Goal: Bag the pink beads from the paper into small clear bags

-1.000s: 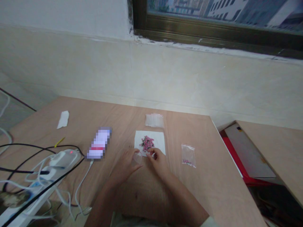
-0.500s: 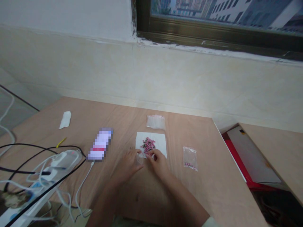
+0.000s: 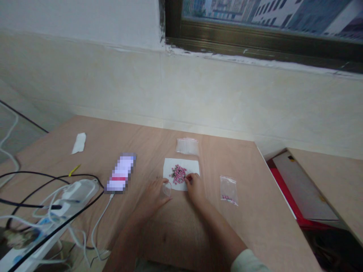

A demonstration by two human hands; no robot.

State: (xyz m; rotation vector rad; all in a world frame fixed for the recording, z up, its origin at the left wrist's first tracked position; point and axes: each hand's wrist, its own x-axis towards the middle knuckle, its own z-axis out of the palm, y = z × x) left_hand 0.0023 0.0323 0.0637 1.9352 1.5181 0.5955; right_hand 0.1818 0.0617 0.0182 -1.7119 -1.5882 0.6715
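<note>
Small pink beads (image 3: 178,174) with some dark bits among them lie heaped on a square of white paper (image 3: 194,164). To the left of the paper's near corner, my left hand (image 3: 155,192) holds a small clear plastic bag (image 3: 167,189) between thumb and fingers. My right hand (image 3: 194,186) rests at the right side of the heap, thumb and fingertips pinched together at the beads. Whatever lies between those fingertips is too small to make out. Right of this hand is a clear zip bag (image 3: 228,190) with several pink beads in its bottom.
A stack of clear bags (image 3: 187,146) lies behind the paper. Leftward are a phone (image 3: 121,173) on a charging cable, a white scrap (image 3: 78,143), a yellow strip (image 3: 75,170) and a power strip (image 3: 79,190) with tangled cords. The table's right edge borders an open drawer-like space (image 3: 309,189).
My right hand has moved from the front of the bead heap, close to the small bag, to the heap's right side. My left hand keeps its place with the bag.
</note>
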